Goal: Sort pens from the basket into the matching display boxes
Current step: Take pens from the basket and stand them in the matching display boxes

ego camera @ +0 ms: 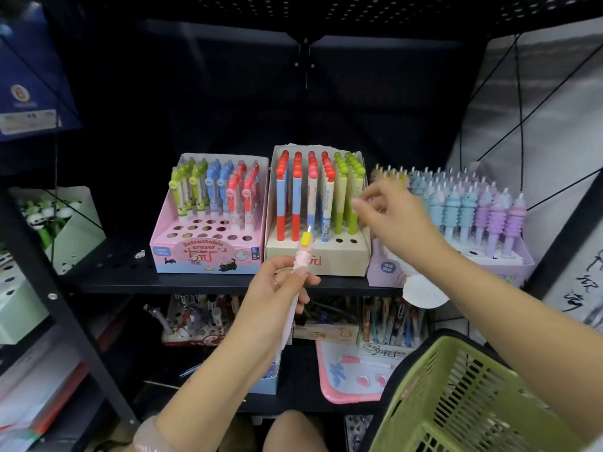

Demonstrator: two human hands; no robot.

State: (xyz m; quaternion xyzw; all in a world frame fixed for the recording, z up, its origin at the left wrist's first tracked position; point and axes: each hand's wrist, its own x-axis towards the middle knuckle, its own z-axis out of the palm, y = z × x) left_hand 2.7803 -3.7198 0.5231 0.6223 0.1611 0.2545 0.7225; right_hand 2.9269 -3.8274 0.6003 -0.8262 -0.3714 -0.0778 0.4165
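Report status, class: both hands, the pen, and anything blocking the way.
Left hand grips the pink pen, yellow tip up. Right hand raised by the right-hand box, fingers loosely curled, apparently empty. Green basket at lower right. Nothing blocking the boxes.

Pink pen (301, 259), yellow tip; green basket (463, 396)

Pink display box (208, 256) reads "Retractable eraser".

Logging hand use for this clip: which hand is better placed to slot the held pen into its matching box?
Probably left: the left hand already grips the pink ridged pen. The right hand holds nothing I can see, but is nearer the matching ridged-pen box.
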